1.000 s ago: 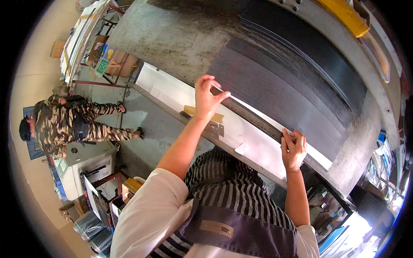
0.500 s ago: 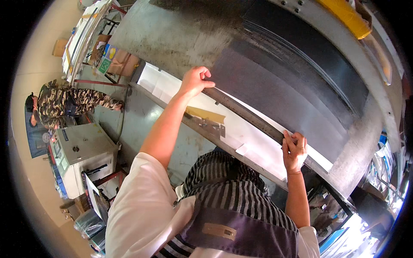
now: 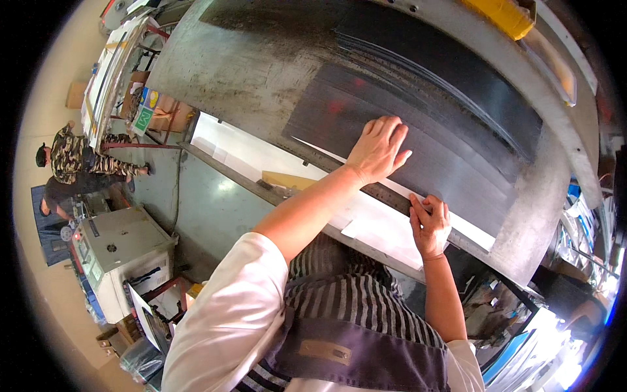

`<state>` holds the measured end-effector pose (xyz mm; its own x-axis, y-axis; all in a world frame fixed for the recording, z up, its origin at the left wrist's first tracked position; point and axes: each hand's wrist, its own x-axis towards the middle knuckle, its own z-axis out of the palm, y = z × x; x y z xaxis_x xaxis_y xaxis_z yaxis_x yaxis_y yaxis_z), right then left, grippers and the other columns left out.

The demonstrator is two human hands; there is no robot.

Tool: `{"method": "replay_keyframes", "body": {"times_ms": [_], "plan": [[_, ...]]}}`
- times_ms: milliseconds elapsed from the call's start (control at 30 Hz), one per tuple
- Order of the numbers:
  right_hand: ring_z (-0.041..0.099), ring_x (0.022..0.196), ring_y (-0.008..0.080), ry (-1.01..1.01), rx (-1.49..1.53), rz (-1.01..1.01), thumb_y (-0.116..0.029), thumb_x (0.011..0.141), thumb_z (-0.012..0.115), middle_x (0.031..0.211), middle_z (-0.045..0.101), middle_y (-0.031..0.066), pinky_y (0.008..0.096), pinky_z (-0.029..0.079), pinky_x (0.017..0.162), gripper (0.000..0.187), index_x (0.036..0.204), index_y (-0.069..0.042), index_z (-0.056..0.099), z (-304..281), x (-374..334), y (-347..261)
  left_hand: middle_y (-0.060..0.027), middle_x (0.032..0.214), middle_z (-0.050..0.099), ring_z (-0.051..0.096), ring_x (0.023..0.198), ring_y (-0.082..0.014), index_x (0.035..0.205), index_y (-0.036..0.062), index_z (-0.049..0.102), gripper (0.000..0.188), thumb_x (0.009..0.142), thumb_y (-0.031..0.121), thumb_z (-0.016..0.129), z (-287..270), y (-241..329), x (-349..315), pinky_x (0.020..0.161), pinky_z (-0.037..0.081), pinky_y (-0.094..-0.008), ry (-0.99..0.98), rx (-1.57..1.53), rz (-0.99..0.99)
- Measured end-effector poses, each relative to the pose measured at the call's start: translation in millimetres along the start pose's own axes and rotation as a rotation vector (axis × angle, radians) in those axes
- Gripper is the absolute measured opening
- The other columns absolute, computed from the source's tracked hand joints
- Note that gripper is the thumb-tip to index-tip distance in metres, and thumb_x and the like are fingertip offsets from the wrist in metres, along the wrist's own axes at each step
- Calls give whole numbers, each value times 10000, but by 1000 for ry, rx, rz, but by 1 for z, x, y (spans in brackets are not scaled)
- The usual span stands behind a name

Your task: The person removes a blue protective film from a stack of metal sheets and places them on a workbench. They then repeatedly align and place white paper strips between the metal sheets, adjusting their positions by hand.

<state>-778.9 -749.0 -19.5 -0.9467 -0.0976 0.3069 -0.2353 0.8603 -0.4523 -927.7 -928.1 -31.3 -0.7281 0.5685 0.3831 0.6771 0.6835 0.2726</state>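
My left hand (image 3: 379,149) is over the dark grey flat sheets (image 3: 450,153), palm down, with its fingers stretched out and the thumb apart. Whether it touches the top sheet is hard to tell. Beside the near edge of the sheets is my right hand (image 3: 430,225), its fingers bent but apart, fingertips at a thin white strip (image 3: 473,234) along that edge. Nothing shows in its grip. A long dark metal bar (image 3: 392,196) runs beneath my left forearm, between the sheets and a long white surface (image 3: 241,147) nearer to me.
More black sheets (image 3: 450,65) lie farther back on the worn metal table (image 3: 248,72). A curved grey rim bounds the far right, near a yellow object (image 3: 503,16). At left stand a grey machine cabinet (image 3: 124,242) and a person in camouflage clothing (image 3: 72,153); another person bends nearby.
My left hand has left the bar's left part and moved right, over the dark sheets, its fingers opening out. My right hand stays near the sheet edge. The whole view has shifted slightly.
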Motion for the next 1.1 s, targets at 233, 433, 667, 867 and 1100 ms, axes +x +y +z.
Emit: {"method": "replay_keyframes", "body": {"times_ms": [233,433,667,867,1100], "plan": [[615,835,294,80,337,327,-49,897,646,981,602,114,352,514,728,234,1125,-58,698,-39,1,44,-125,1212,497,514,1113,-300,1204,34,543,463,903,380,612,-7,3,4,940,408,-457,-62,24,-7],[563,992,310,69,-367,207,-156,919,644,1119,537,134,405,499,837,368,1271,-65,593,-58,-19,131,-135,1217,493,509,1113,-312,1212,26,544,463,896,353,632,-1,7,8,938,399,-460,-60,38,28],[521,1066,325,17,-367,278,-187,941,610,1179,518,123,427,460,914,355,1274,-68,586,-57,-14,126,-137,1248,473,498,1135,-314,1239,36,546,499,891,384,629,-7,-5,5,954,392,-467,-94,-47,39],[519,1057,320,15,-369,290,-190,958,585,1192,514,119,429,457,906,341,1274,-63,585,-56,-13,126,-145,1304,447,471,1194,-330,1275,45,528,551,870,404,632,-45,-73,-14,999,378,-469,-101,40,102],[526,1039,312,28,-377,277,-159,942,597,1185,520,113,421,478,880,334,1267,-83,600,-56,-21,129,-145,1296,458,463,1194,-353,1281,31,499,586,866,420,641,-50,-96,-23,1021,351,-464,-152,9,-18]]}}
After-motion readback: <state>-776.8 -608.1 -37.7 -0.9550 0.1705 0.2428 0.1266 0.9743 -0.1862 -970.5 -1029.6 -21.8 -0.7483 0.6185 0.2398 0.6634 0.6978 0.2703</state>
